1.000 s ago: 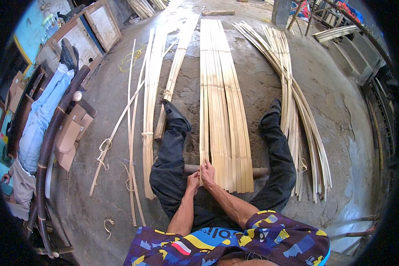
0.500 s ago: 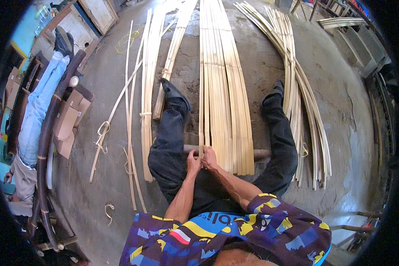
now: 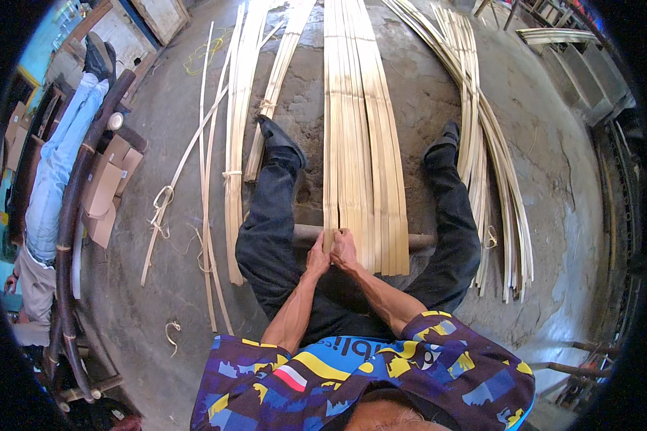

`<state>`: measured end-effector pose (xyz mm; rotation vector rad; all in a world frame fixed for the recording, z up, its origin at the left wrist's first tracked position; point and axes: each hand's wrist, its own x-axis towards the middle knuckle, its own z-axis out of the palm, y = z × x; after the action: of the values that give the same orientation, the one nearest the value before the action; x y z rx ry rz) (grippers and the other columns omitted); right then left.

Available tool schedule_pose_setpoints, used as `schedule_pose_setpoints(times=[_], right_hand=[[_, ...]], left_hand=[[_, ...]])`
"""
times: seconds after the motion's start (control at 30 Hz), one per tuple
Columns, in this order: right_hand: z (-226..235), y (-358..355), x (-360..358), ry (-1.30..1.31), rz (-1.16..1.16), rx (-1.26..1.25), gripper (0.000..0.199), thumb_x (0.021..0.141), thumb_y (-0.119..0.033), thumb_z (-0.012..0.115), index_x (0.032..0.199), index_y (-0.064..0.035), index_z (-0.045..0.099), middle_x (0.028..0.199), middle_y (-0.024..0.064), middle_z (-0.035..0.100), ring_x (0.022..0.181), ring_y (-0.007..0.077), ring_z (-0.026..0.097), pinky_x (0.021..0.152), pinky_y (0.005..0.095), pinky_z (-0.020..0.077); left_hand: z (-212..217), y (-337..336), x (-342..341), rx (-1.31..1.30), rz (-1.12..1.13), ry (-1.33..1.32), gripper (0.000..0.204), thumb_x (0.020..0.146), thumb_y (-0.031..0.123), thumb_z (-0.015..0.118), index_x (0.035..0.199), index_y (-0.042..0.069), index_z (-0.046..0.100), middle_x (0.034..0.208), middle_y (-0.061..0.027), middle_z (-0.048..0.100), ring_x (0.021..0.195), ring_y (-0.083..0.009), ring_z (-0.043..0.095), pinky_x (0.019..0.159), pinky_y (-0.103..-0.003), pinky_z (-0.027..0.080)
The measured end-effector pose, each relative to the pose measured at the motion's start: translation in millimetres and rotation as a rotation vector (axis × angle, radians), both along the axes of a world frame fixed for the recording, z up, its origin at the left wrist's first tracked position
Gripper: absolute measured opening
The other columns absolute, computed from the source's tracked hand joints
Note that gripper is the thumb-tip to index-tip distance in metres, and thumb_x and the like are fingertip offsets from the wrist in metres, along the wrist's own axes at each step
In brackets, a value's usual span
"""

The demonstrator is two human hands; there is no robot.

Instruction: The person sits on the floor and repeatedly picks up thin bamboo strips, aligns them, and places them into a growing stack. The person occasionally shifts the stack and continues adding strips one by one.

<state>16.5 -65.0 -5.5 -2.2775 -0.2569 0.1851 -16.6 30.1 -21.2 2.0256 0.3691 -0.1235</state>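
Observation:
I sit on a concrete floor with my legs spread, and a flat row of long pale bamboo strips (image 3: 359, 136) runs away from me between them. Their near ends rest on a round wooden stick (image 3: 305, 232) that lies crosswise over my legs. My left hand (image 3: 318, 257) and my right hand (image 3: 345, 251) are pressed together at the near end of the leftmost strip in the row, and both pinch that end. Whether a tie or tool is between the fingers is hidden.
More bamboo strips lie in a bundle (image 3: 237, 144) to the left and a curved heap (image 3: 492, 158) to the right. Loose thin strips (image 3: 194, 187) cross the floor on the left. Cardboard boxes (image 3: 108, 190), a dark curved pole (image 3: 75, 215) and a lying person in jeans (image 3: 54, 172) are at far left.
My head has leaned forward, so the strips and hands sit closer and lower in view. Both hands have stayed together at the near end of the leftmost strip.

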Motion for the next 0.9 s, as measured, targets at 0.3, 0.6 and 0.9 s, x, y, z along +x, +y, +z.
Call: schedule_pose_setpoints(times=[0.3,0.6,0.9], right_hand=[[-23,-4,9,-0.001,0.107,0.081,0.036,0.064,-0.005,0.048,0.099,0.0038,0.049,0.095,0.0267,0.047,0.087,0.0385,0.047,0.076,0.0402,0.0413],[-17,-3,3,-0.013,0.088,0.073,0.033,0.063,-0.005,0.050,0.094,0.0059,0.049,0.101,0.0271,0.043,0.089,0.0391,0.045,0.077,0.0396,0.0399],[-13,-11,12,-0.229,0.265,-0.465,0.042,0.070,-0.014,0.049,0.111,-0.0034,0.044,0.119,0.0113,0.037,0.106,0.0292,0.037,0.081,0.0419,0.0341]], left_hand=[[8,0,2,-0.042,0.050,0.050,0.051,0.075,0.034,0.052,0.119,0.012,0.038,0.100,-0.0188,0.054,0.087,-0.0322,0.053,0.074,-0.036,0.042],[1,2,3,-0.054,0.030,0.014,0.048,0.074,0.032,0.051,0.118,0.016,0.040,0.099,-0.0187,0.055,0.091,-0.0357,0.052,0.074,-0.038,0.041],[4,-2,2,-0.008,0.007,0.042,0.056,0.072,0.024,0.053,0.123,0.015,0.034,0.097,-0.0211,0.054,0.090,-0.0369,0.052,0.075,-0.039,0.041]])
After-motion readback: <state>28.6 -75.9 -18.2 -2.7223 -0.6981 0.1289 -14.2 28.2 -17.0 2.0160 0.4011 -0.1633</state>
